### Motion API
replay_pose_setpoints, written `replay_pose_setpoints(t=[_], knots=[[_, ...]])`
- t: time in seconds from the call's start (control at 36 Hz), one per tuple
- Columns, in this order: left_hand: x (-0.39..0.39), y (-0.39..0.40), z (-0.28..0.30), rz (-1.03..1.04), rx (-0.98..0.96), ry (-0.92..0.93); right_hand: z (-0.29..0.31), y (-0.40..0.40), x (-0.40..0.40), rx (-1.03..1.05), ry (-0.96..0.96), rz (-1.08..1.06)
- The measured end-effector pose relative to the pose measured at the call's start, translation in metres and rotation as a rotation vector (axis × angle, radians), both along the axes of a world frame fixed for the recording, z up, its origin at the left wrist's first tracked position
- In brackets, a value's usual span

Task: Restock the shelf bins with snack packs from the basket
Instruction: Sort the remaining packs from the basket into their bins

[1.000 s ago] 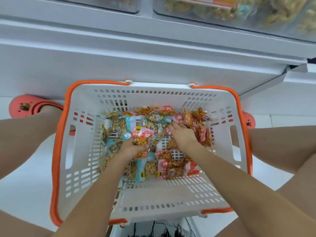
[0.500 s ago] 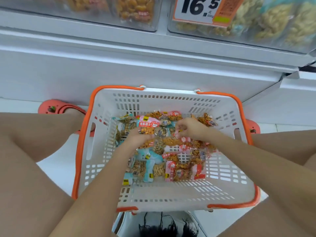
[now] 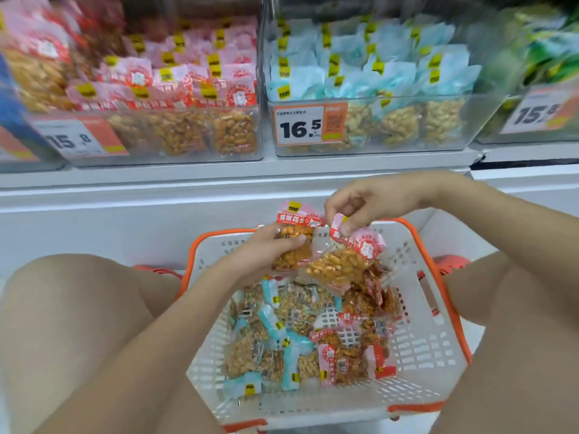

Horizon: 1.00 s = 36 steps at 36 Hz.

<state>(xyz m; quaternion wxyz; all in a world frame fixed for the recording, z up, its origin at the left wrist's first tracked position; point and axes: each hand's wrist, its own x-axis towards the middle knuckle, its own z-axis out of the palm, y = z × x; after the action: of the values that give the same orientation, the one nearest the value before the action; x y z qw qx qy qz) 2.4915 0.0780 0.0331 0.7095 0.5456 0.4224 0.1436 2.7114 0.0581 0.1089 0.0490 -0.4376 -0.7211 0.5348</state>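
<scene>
Below, basket holding snack packs

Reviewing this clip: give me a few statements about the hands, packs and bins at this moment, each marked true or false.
1. Both hands hold pink-topped packs. True: the left hand grips one pink pack, the right hand pinches another.
2. The basket is empty. False: blue and pink packs lie in it.
3. The bin with the 16.5 tag holds blue-topped packs. True.
4. The right hand's pack already lies in a bin. False: it hangs above the basket.
</scene>
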Motion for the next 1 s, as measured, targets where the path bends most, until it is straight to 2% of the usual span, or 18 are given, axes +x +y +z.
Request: replay_pose_setpoints(t=[0.11, 0.17, 0.33, 0.44, 0.53, 0.56, 0.61, 0.67, 0.72, 0.89, 1.0], knots=[[0.007, -0.006, 0.038, -0.084, -0.244, -0.129, 0.013, 0.0, -0.007, 0.191, 0.139, -0.103], [0.005, -0.009, 0.048, -0.124, -0.264, -0.186, 0.016, 0.001, -0.013, 0.272, 0.157, -0.127], [0.015, -0.017, 0.041, -0.062, 0.003, -0.089, 0.014, -0.002, -0.025, 0.405, 0.147, -0.21], [0.022, -0.017, 0.029, -0.008, 0.067, -0.072, 0.003, 0.0, -0.027, 0.501, 0.065, -0.259], [0.021, -0.016, 0.024, 0.007, 0.084, -0.052, -0.005, 0.004, -0.026, 0.554, 0.025, -0.375], [0.021, -0.015, 0.023, 0.027, 0.092, -0.045, -0.005, 0.005, -0.026, 0.53, 0.024, -0.421], [0.02, -0.014, 0.022, 0.082, 0.091, -0.059, -0.001, 0.004, -0.023, 0.338, 0.055, -0.459], [0.02, -0.012, 0.022, 0.127, 0.093, -0.075, 0.0, 0.004, -0.02, 0.071, 0.116, -0.412], [0.02, -0.012, 0.022, 0.127, 0.148, -0.038, -0.001, 0.003, -0.019, -0.082, 0.147, -0.354], [0.017, -0.021, 0.026, 0.064, 0.289, 0.044, 0.0, 0.002, -0.025, -0.187, 0.164, -0.356], [0.013, -0.023, 0.034, 0.091, 0.28, 0.058, 0.002, -0.001, -0.033, -0.136, 0.197, -0.428]])
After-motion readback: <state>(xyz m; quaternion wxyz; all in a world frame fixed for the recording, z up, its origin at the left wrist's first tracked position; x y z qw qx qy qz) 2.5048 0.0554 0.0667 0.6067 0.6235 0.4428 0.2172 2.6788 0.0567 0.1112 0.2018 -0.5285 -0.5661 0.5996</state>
